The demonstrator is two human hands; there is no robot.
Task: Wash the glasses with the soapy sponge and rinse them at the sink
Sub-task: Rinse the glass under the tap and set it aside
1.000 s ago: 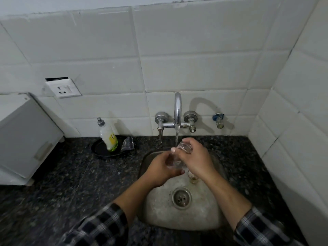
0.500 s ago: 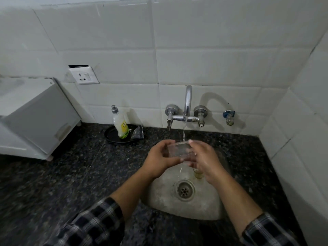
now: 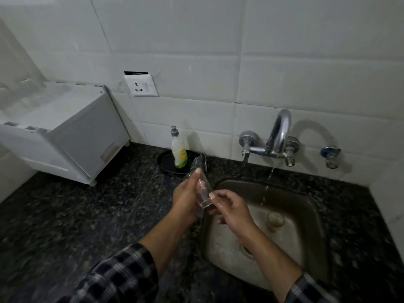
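Observation:
My left hand grips a clear drinking glass, tilted, above the left rim of the steel sink. My right hand touches the glass's lower end with its fingertips. A second glass stands upright inside the sink, to the right of my hands. Water trickles from the chrome tap, falling apart from the held glass. No sponge shows clearly.
A dish soap bottle stands in a black dish with a crumpled wrapper behind my left hand. A white appliance sits at the left on the dark granite counter. A socket is on the tiled wall.
Both hands have carried the glass left, out of the water stream and over the sink's left rim. My view has turned left.

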